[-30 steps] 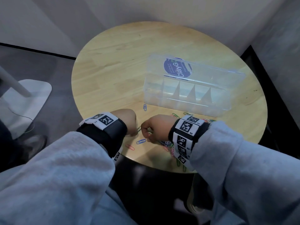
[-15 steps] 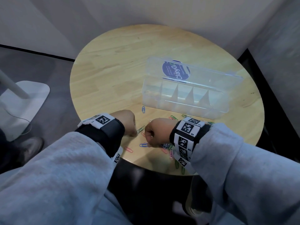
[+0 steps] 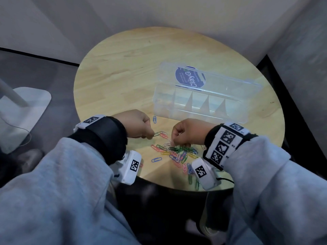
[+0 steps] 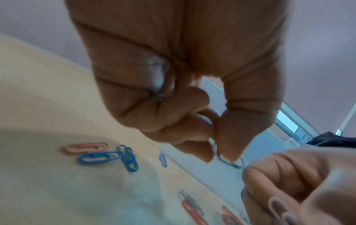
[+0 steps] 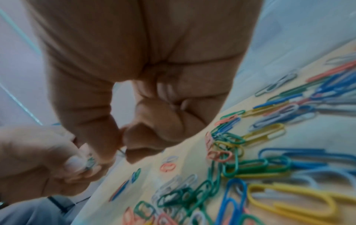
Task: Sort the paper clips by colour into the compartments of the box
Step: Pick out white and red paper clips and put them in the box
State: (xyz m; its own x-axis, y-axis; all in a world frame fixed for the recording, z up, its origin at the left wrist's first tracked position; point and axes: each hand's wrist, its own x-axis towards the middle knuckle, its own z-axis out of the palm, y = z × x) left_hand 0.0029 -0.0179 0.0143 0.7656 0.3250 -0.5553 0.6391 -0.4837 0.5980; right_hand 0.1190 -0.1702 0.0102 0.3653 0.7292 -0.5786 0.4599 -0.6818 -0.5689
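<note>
A clear plastic box (image 3: 200,110) with several compartments stands open on the round wooden table (image 3: 123,73), its lid (image 3: 212,80) laid back. Nothing shows in the compartments. A mixed pile of paper clips (image 3: 178,152) in green, blue, yellow, red and white lies near the front edge. My left hand (image 3: 152,136) pinches a green clip (image 3: 158,133) between thumb and forefinger just left of the pile. My right hand (image 3: 174,143) hovers over the pile's left end and pinches a white clip (image 4: 277,208). The pile (image 5: 240,159) spreads to the right of the right hand (image 5: 123,146).
A lone blue clip (image 3: 154,119) lies by the box's left front corner, and another blue one (image 3: 156,159) sits near the table's front edge. A white stand base (image 3: 23,110) rests on the floor to the left. Walls close in behind and to the right.
Both hands have lifted and drawn apart. The pile under the right hand now shows, and the left hand holds the green clip out to the left.
</note>
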